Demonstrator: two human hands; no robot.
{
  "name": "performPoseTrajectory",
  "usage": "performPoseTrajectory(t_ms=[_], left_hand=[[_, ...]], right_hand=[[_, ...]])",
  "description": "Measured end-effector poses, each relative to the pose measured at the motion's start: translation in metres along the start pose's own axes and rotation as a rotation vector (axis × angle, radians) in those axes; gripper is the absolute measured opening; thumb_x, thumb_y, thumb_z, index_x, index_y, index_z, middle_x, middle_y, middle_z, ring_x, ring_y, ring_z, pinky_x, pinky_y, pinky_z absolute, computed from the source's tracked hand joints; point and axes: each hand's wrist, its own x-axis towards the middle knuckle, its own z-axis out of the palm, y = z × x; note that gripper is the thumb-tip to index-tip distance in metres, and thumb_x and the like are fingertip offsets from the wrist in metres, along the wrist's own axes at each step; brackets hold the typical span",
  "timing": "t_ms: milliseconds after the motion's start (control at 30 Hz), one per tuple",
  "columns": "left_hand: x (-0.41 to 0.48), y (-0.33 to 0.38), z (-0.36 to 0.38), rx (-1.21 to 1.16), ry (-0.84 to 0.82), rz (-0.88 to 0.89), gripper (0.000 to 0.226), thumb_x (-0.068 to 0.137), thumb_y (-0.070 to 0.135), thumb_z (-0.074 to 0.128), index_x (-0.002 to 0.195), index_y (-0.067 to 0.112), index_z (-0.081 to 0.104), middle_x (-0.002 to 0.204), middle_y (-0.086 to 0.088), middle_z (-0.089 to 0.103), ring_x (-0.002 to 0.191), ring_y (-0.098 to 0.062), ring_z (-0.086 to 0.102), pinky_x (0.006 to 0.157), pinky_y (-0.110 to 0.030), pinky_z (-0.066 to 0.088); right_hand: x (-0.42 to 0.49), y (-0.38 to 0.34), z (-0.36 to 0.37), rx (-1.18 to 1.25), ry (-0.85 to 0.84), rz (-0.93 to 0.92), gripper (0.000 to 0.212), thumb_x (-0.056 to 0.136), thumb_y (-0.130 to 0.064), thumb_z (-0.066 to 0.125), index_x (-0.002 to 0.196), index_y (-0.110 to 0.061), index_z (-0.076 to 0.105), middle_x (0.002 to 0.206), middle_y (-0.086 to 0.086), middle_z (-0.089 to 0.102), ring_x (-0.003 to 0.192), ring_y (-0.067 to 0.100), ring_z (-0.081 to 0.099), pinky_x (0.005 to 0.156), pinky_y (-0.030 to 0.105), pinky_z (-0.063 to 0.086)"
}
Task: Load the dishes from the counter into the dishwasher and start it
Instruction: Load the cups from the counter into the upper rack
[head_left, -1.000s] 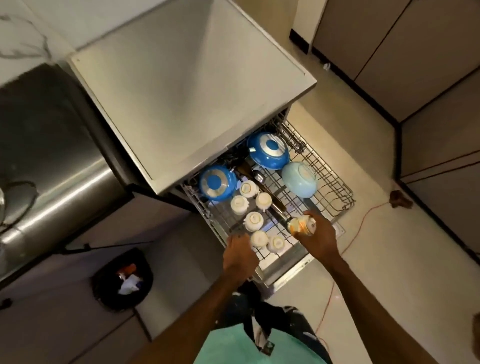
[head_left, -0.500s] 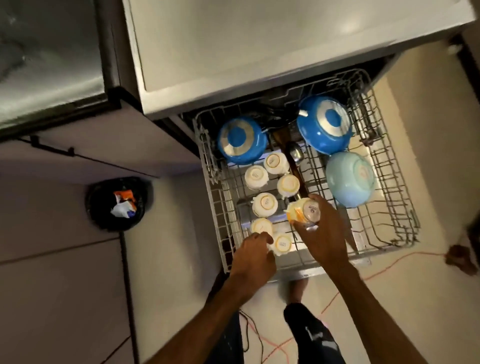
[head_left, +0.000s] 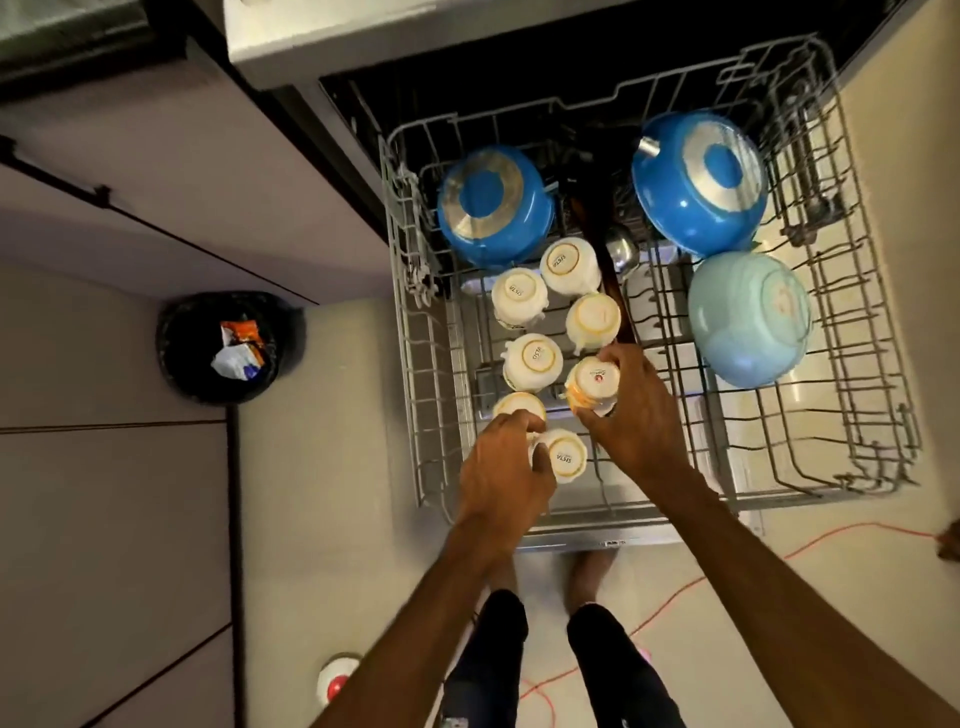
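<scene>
Right hand (head_left: 631, 415) grips an orange-banded cup (head_left: 595, 382) just beside the white cup (head_left: 566, 457) the left hand (head_left: 501, 467) holds.

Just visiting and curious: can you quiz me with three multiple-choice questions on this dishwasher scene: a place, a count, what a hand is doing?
1. Where is the black bin? A) on the counter B) on the floor, left of the rack C) in a cupboard
2. How many dark blue pots are in the rack? A) one B) four C) two
3. What is the right hand doing? A) gripping a cup B) hanging empty C) pressing a button
Answers: 1 B, it stands on the floor; 2 C, both lie bottom up; 3 A, fingers curl round the cup.
</scene>
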Motion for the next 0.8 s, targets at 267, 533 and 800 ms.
performPoseTrajectory(t_ms=[267,533,800], left_hand=[[0.005,-0.016,-0.006,-0.024,0.023,0.014,0.023,0.089,0.021,0.067,0.112,0.025,0.067,0.114,0.004,0.07,0.101,-0.017,0.067,0.085,-0.038,0.056],[-0.008,-0.038,-0.006,-0.053,-0.044,0.024,0.022,0.09,0.025,0.067,0.111,0.028,0.066,0.116,0.01,0.07,0.101,-0.012,0.066,0.086,-0.036,0.057],[-0.016,-0.04,0.003,-0.056,-0.067,0.033,0.023,0.085,0.033,0.058,0.106,0.025,0.064,0.11,0.008,0.07,0.094,-0.018,0.066,0.083,-0.044,0.057]], right_hand=[[-0.009,0.004,0.022,-0.082,-0.062,-0.02,0.063,0.07,-0.016,0.088,0.114,-0.025,0.044,0.118,0.004,0.053,0.104,0.028,0.058,0.073,0.04,0.051],[-0.009,0.006,0.009,0.034,0.079,-0.044,0.059,0.072,-0.024,0.09,0.117,-0.015,0.054,0.111,0.002,0.068,0.097,0.017,0.063,0.078,0.034,0.054],[-0.01,0.009,0.018,-0.03,-0.035,-0.085,0.058,0.071,-0.021,0.09,0.111,-0.019,0.048,0.102,0.003,0.066,0.091,0.024,0.064,0.071,0.045,0.055]])
